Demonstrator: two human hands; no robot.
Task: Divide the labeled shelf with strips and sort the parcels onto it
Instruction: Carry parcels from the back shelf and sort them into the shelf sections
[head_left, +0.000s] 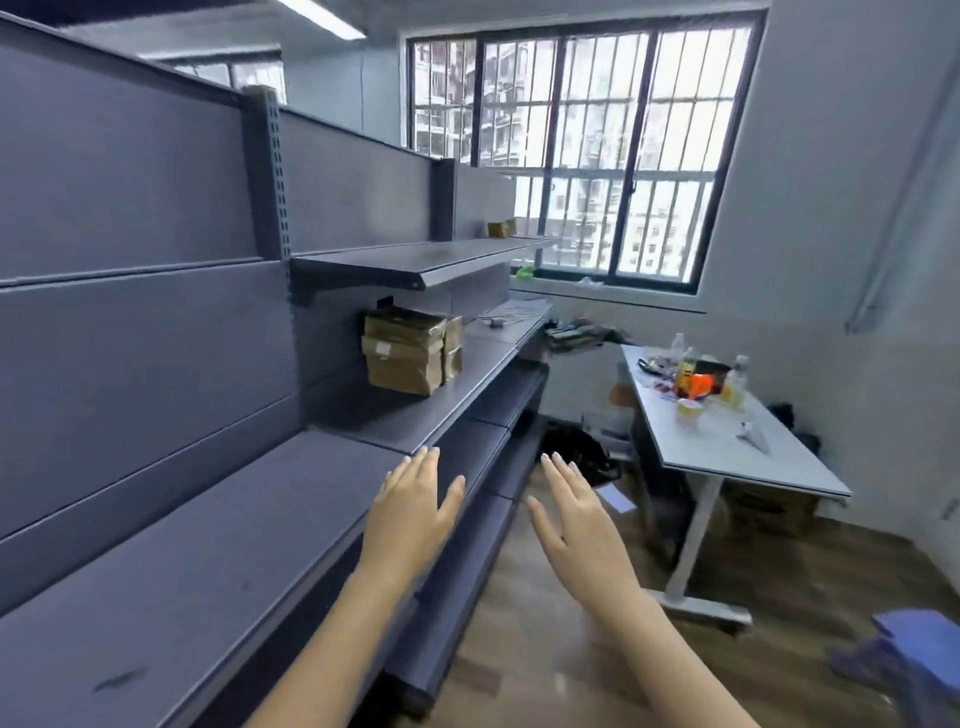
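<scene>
Reaching forward, I am holding my left hand (415, 501) flat over the front edge of the smooth grey metal shelf (208, 519), fingers straight and gripping nothing. My right hand (574, 512) is hovering just beside it over the wood-patterned floor (545, 665), fingers also straight and empty. Farther along, blocky brown taped cardboard parcels (410, 351) are sitting stacked on the shelf.

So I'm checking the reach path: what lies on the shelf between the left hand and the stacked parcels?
Only bare grey shelf lies between the left hand and the parcels, as the head view shows.
</scene>
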